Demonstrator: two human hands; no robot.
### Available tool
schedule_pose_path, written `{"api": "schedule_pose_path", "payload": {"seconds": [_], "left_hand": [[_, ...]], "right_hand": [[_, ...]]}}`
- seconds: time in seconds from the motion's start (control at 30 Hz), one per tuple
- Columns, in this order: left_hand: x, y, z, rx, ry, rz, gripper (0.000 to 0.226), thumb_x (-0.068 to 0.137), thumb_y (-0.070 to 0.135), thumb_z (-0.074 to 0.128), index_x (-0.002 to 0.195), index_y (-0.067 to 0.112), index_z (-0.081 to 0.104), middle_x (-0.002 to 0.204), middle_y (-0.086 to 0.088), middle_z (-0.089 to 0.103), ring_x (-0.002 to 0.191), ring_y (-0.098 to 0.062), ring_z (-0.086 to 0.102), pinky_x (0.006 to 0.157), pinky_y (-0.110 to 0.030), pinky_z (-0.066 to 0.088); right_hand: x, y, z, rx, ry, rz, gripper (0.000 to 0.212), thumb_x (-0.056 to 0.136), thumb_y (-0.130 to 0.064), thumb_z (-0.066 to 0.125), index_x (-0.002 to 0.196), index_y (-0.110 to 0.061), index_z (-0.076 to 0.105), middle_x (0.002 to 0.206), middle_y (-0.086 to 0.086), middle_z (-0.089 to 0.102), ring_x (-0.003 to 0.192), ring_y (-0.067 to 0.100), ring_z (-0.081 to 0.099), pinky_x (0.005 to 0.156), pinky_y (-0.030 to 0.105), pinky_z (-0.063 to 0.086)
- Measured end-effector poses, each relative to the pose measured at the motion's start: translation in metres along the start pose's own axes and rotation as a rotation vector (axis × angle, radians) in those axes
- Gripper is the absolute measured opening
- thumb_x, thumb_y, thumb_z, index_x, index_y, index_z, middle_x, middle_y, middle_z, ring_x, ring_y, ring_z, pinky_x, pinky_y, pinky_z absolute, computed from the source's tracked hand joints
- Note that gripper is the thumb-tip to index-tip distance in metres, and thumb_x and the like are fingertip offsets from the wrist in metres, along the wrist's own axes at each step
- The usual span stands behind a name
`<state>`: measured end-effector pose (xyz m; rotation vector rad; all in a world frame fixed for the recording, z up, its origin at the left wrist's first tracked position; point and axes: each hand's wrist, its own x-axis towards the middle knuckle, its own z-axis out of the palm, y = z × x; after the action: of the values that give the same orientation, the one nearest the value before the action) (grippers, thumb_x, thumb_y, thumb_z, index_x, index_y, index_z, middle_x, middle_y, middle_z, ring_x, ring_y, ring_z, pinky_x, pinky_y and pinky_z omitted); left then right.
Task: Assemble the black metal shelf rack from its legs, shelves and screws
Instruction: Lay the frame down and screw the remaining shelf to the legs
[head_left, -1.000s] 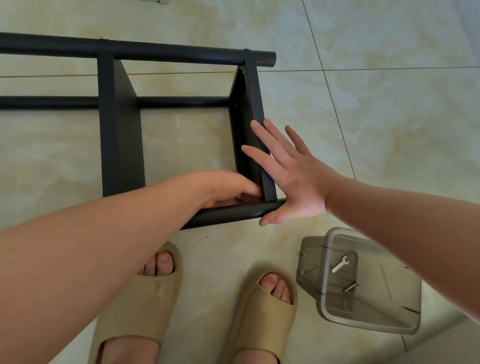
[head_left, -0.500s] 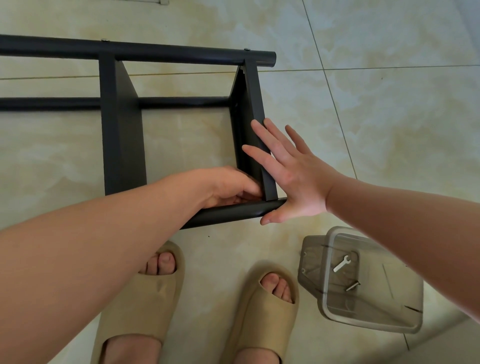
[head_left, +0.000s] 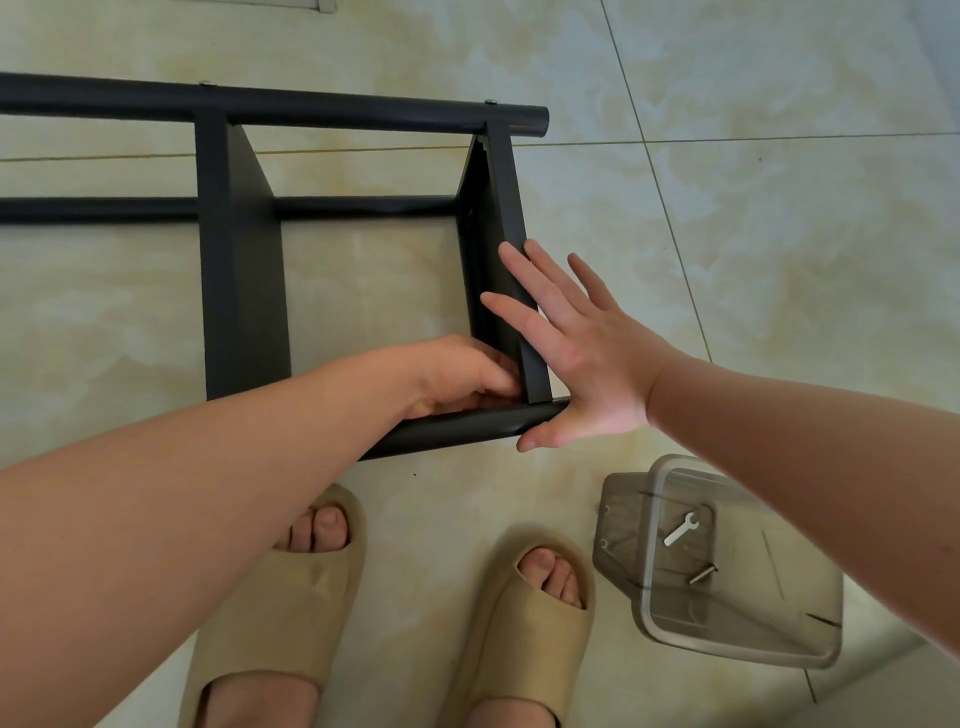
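The black metal rack lies on its side on the tiled floor, with a far leg tube across the top and a near leg tube close to my feet. Two shelves stand between them, one at the left and one at the right. My right hand lies flat with straight fingers against the right shelf's outer face and the near tube's end. My left hand is curled inside the corner where that shelf meets the near tube; what its fingertips hold is hidden.
A clear plastic box sits on the floor at the lower right, holding a small flat wrench and a screw. My feet in beige slippers stand just below the near tube. A lower leg tube runs along the floor.
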<state>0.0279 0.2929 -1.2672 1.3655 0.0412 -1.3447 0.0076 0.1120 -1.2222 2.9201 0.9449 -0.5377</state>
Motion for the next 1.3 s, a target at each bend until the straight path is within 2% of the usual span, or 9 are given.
{"api": "schedule_pose_path", "payload": {"seconds": [0.13, 0.27, 0.37, 0.47, 0.63, 0.83, 0.9, 1.07, 1.3], "left_hand": [[-0.0017, 0.0014, -0.0005, -0.036, -0.083, -0.033, 0.027, 0.094, -0.003, 0.048, 0.085, 0.008, 0.071, 0.082, -0.009, 0.073, 0.076, -0.020, 0.069, 0.075, -0.030, 0.054], [-0.0009, 0.0024, 0.0012, 0.055, -0.034, -0.060, 0.015, 0.091, 0.006, 0.058, 0.095, 0.005, 0.072, 0.092, -0.016, 0.071, 0.085, -0.026, 0.066, 0.082, -0.036, 0.052], [0.0022, -0.0016, -0.0006, 0.044, -0.018, -0.028, 0.015, 0.091, 0.003, 0.059, 0.086, 0.007, 0.072, 0.082, -0.011, 0.073, 0.076, -0.023, 0.070, 0.079, -0.034, 0.054], [0.0040, -0.0039, -0.0032, 0.006, -0.044, -0.021, 0.027, 0.092, 0.000, 0.057, 0.075, 0.011, 0.074, 0.072, -0.007, 0.072, 0.066, -0.018, 0.070, 0.070, -0.029, 0.055], [0.0035, -0.0039, -0.0053, -0.062, -0.152, -0.059, 0.051, 0.094, -0.004, 0.046, 0.062, 0.019, 0.078, 0.066, -0.001, 0.070, 0.064, -0.012, 0.069, 0.063, -0.022, 0.055], [0.0028, -0.0007, -0.0027, 0.010, -0.085, -0.104, 0.020, 0.093, 0.010, 0.056, 0.103, 0.005, 0.072, 0.097, -0.015, 0.071, 0.083, -0.025, 0.067, 0.083, -0.037, 0.052], [0.0042, -0.0020, -0.0017, 0.016, -0.057, -0.059, 0.016, 0.092, 0.006, 0.058, 0.098, 0.004, 0.072, 0.094, -0.016, 0.072, 0.083, -0.027, 0.068, 0.083, -0.038, 0.053], [0.0067, -0.0060, -0.0045, -0.067, -0.081, -0.027, 0.027, 0.091, -0.004, 0.051, 0.077, 0.008, 0.071, 0.070, -0.009, 0.068, 0.064, -0.019, 0.066, 0.063, -0.027, 0.053], [0.0033, -0.0011, -0.0049, -0.130, -0.141, -0.123, 0.024, 0.094, 0.010, 0.050, 0.097, 0.006, 0.074, 0.089, -0.012, 0.073, 0.074, -0.020, 0.070, 0.068, -0.027, 0.056]], "right_hand": [[0.0004, -0.0005, 0.0011, 0.000, 0.001, -0.001, 0.131, 0.059, -0.095, 0.045, 0.160, -0.018, 0.012, 0.168, 0.011, -0.015, 0.155, 0.031, -0.016, 0.123, 0.058, -0.001], [0.0003, -0.0002, 0.0005, 0.002, -0.007, 0.001, 0.132, 0.059, -0.095, 0.045, 0.160, -0.018, 0.012, 0.168, 0.011, -0.017, 0.154, 0.031, -0.018, 0.124, 0.058, -0.002], [0.0001, -0.0004, 0.0003, 0.011, -0.009, 0.003, 0.131, 0.059, -0.095, 0.045, 0.160, -0.018, 0.012, 0.168, 0.010, -0.017, 0.154, 0.031, -0.018, 0.124, 0.057, -0.002], [0.0003, -0.0006, 0.0005, 0.022, -0.009, 0.003, 0.131, 0.059, -0.094, 0.046, 0.160, -0.019, 0.011, 0.167, 0.010, -0.018, 0.154, 0.030, -0.019, 0.124, 0.056, -0.003], [0.0003, 0.0000, 0.0008, 0.028, -0.009, 0.003, 0.131, 0.058, -0.093, 0.047, 0.160, -0.020, 0.010, 0.167, 0.009, -0.019, 0.154, 0.030, -0.019, 0.123, 0.055, -0.004], [0.0002, 0.0002, 0.0009, 0.023, 0.001, -0.001, 0.131, 0.059, -0.094, 0.046, 0.160, -0.019, 0.012, 0.168, 0.010, -0.017, 0.154, 0.031, -0.018, 0.123, 0.057, -0.002], [0.0002, 0.0003, 0.0011, 0.018, 0.001, -0.002, 0.131, 0.059, -0.094, 0.046, 0.160, -0.018, 0.012, 0.168, 0.010, -0.017, 0.154, 0.031, -0.017, 0.123, 0.057, -0.001], [0.0001, 0.0003, 0.0010, 0.007, 0.000, -0.002, 0.131, 0.059, -0.095, 0.045, 0.160, -0.018, 0.011, 0.168, 0.010, -0.017, 0.154, 0.032, -0.017, 0.124, 0.057, -0.001], [0.0000, 0.0000, 0.0007, 0.016, 0.000, 0.001, 0.131, 0.059, -0.094, 0.046, 0.160, -0.019, 0.012, 0.168, 0.010, -0.017, 0.154, 0.031, -0.017, 0.124, 0.058, 0.001]]}}
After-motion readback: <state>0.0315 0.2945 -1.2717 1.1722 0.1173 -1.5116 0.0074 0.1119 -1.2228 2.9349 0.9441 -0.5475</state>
